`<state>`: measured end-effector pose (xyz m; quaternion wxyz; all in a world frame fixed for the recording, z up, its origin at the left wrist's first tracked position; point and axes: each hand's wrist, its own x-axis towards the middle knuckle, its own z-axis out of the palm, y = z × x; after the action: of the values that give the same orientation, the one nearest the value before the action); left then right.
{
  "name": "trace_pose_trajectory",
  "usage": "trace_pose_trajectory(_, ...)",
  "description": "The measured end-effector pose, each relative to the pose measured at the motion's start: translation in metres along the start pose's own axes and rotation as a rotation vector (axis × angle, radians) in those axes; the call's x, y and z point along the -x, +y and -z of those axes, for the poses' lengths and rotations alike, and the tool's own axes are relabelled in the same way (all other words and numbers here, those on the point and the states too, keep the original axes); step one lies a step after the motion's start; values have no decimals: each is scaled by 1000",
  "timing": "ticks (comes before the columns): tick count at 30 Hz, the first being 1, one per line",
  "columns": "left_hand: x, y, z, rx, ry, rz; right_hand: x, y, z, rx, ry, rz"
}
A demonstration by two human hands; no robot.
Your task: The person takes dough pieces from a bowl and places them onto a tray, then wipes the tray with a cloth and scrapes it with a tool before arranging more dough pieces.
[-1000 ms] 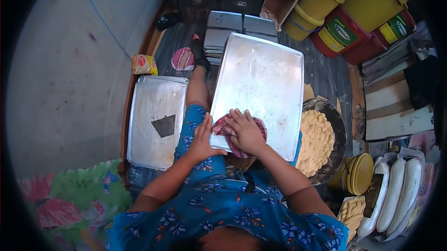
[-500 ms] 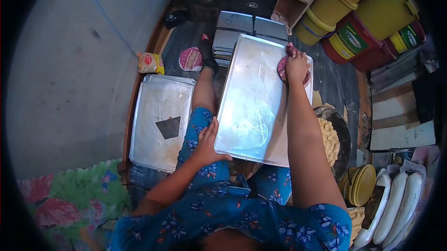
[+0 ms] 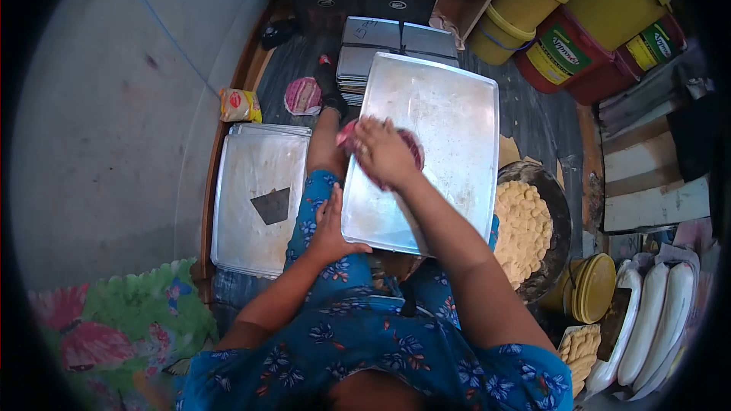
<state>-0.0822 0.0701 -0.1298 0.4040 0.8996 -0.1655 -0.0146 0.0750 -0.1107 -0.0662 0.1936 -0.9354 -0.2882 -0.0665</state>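
Observation:
A silvery metal baking tray [image 3: 449, 137] rests tilted across my lap. My left hand [image 3: 330, 230] grips its near left corner, thumb along the near edge and fingers against the left side. Under my right hand [image 3: 384, 156], a dark red and pink cloth [image 3: 413, 144] is pressed onto the tray's surface near the left edge. The hand covers most of the cloth. To the left lies a stack of similar trays [image 3: 251, 159] with a dark flat scraper-like piece [image 3: 272, 206] on top.
More stacked trays [image 3: 365, 57] stand ahead. At right are a dark round pan of dough pieces [image 3: 525, 224], a yellow lidded bucket [image 3: 594, 289], long white packages [image 3: 643, 335] and large buckets [image 3: 563, 49]. A yellow packet [image 3: 240, 105] and a pink patterned cloth [image 3: 303, 96] lie at left.
My right hand has moved the cloth from the tray's far right edge to its left side. My left hand stays on the near left corner. The view has shifted slightly.

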Motion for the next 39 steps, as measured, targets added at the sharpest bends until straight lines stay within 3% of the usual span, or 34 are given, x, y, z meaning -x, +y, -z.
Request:
trace_pose_trajectory(7, 5, -9, -10, -135, 176, -110, 80, -70, -15, -20, -41, 174)
trace_pose_trajectory(8, 4, -2, -5, -36, 166, -68, 90, -76, -14, -37, -47, 178)
trace_pose_trajectory(12, 3, -13, -16, -136, 316, -296, 120, -83, -8, -46, -65, 172)
trace_pose_trajectory(14, 2, -5, -11, -163, 337, -357, 133, -80, 3, -118, -132, 186)
trace_pose_trajectory(19, 3, 2, -2, -275, 210, -244, 176, -69, 36, -215, -248, 166)
trace_pose_trajectory(29, 2, 5, -2, -246, 140, -192, 284, -25, 98, 48, -109, -225)
trace_pose_trajectory(39, 1, 7, 3, -238, 106, -160, 303, -26, 117, 171, -116, -514)
